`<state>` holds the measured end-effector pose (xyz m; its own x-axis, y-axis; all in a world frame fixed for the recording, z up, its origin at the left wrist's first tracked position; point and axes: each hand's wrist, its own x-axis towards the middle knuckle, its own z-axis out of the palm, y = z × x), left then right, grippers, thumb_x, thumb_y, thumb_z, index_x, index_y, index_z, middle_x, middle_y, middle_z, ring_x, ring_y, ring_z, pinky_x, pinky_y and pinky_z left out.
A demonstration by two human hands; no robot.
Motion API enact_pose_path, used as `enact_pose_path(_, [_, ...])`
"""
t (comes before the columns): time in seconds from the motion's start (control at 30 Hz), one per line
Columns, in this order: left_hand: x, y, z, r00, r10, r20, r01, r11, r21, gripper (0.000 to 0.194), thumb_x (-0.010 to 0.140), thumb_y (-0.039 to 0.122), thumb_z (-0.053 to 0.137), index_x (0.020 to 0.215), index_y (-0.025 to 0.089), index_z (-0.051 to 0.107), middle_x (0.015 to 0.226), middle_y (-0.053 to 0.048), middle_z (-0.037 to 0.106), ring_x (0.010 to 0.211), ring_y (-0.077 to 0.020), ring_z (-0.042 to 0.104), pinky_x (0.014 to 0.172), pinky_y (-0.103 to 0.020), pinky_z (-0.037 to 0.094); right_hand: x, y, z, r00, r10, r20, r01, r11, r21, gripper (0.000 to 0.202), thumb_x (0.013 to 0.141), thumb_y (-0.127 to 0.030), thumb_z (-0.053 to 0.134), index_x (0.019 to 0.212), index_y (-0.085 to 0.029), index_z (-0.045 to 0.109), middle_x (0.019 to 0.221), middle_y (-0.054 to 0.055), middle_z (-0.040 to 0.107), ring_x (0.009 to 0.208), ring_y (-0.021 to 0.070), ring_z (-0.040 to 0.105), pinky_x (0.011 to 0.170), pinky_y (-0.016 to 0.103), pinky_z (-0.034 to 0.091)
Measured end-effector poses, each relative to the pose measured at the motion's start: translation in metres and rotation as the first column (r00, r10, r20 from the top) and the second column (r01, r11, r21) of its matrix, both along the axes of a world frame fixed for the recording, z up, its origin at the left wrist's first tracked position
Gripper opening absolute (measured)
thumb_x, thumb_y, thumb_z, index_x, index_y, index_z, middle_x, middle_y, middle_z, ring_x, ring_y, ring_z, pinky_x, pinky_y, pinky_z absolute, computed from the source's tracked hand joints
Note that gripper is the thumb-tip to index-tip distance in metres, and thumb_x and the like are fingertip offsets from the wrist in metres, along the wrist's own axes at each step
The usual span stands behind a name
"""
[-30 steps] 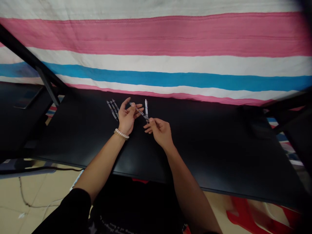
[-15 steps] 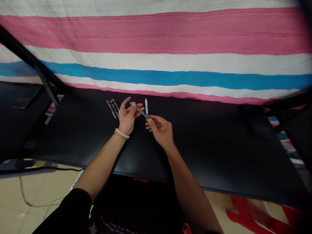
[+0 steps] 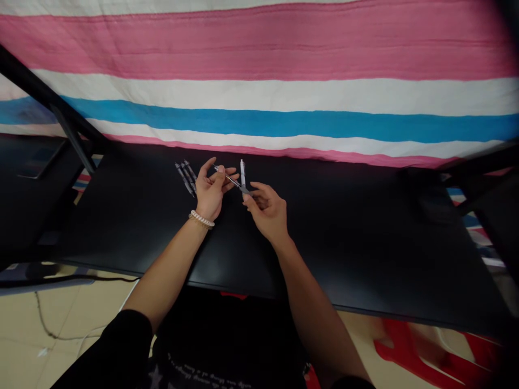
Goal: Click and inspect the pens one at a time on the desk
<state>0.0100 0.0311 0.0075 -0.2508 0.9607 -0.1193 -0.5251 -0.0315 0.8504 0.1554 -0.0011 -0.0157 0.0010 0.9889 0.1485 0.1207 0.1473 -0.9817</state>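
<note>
My left hand (image 3: 211,190) pinches a slim pen (image 3: 232,180) between thumb and fingers, other fingers spread. The pen slants down to the right, where its grey grip end meets my right hand (image 3: 265,209), whose thumb and fingertips close on it. Just behind this pen, a white pen (image 3: 243,168) lies on the black table, its lower part hidden. Left of my left hand, three dark-and-clear pens (image 3: 184,179) lie side by side at a slant.
The black table (image 3: 357,232) stretches to both sides, with a striped cloth (image 3: 259,97) hanging along its back edge. A dark flat object (image 3: 430,197) lies at the right. Black metal bars stand at both ends. A red stool (image 3: 409,351) is below the front edge.
The view has shifted slightly. The fingers of my right hand have opened a little around the grip end of the pen; my left hand keeps nearly the same hold.
</note>
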Motion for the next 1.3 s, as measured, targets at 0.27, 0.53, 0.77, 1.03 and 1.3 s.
enact_pose_path(0.27, [-0.001, -0.001, 0.0, 1.0, -0.023, 0.002, 0.023, 1.0, -0.008, 0.053, 0.083, 0.036, 0.08, 0.128, 0.021, 0.055, 0.089, -0.005, 0.076, 0.08, -0.0168, 0.074, 0.077, -0.031, 0.056, 0.002, 0.0, -0.003, 0.998, 0.053, 0.043, -0.052, 0.998, -0.021, 0.035, 0.093, -0.052, 0.061, 0.1, -0.02, 0.074, 0.074, 0.002, 0.074, 0.054, 0.0131, 0.069, 0.051, 0.025, 0.056])
enact_pose_path(0.53, [-0.004, -0.001, 0.0, 0.997, -0.079, 0.002, 0.079, 0.997, -0.016, 0.02, 0.088, 0.034, 0.073, 0.098, 0.019, 0.065, 0.091, -0.006, 0.075, 0.08, -0.0146, 0.073, 0.075, -0.029, 0.057, 0.003, -0.001, -0.002, 0.992, 0.091, 0.091, -0.09, 0.996, -0.015, 0.033, 0.095, -0.051, 0.058, 0.096, -0.021, 0.072, 0.066, -0.001, 0.069, 0.049, 0.0111, 0.064, 0.05, 0.024, 0.052])
enact_pose_path(0.77, [-0.005, -0.001, 0.0, 0.994, -0.107, 0.018, 0.108, 0.994, -0.006, 0.018, 0.087, 0.033, 0.074, 0.092, 0.018, 0.068, 0.092, -0.006, 0.075, 0.08, -0.0143, 0.072, 0.073, -0.028, 0.057, 0.001, -0.002, 0.002, 0.994, 0.094, 0.05, -0.092, 0.995, -0.041, 0.037, 0.094, -0.054, 0.058, 0.089, -0.02, 0.07, 0.059, -0.003, 0.065, 0.041, 0.0096, 0.059, 0.044, 0.021, 0.047])
enact_pose_path(1.03, [-0.009, 0.0, 0.005, 0.992, -0.126, -0.009, 0.126, 0.992, 0.015, 0.016, 0.09, 0.034, 0.071, 0.095, 0.019, 0.068, 0.091, -0.006, 0.074, 0.077, -0.0136, 0.072, 0.071, -0.027, 0.057, -0.003, -0.003, 0.009, 0.989, 0.147, -0.018, -0.148, 0.987, -0.063, 0.038, 0.089, -0.058, 0.063, 0.093, -0.021, 0.071, 0.062, -0.002, 0.066, 0.048, 0.0114, 0.06, 0.049, 0.025, 0.049])
enact_pose_path(1.3, [-0.037, 0.01, 0.006, 0.841, 0.357, -0.407, -0.339, 0.933, 0.117, 0.046, 0.089, 0.032, 0.068, 0.131, 0.024, 0.052, 0.071, 0.002, 0.067, 0.053, -0.0101, 0.059, 0.057, -0.024, 0.045, 0.002, 0.007, -0.006, 0.888, -0.066, 0.455, -0.047, 0.971, 0.233, 0.029, 0.094, -0.041, 0.061, 0.115, -0.026, 0.073, 0.098, 0.008, 0.065, 0.092, 0.0235, 0.06, 0.085, 0.042, 0.055])
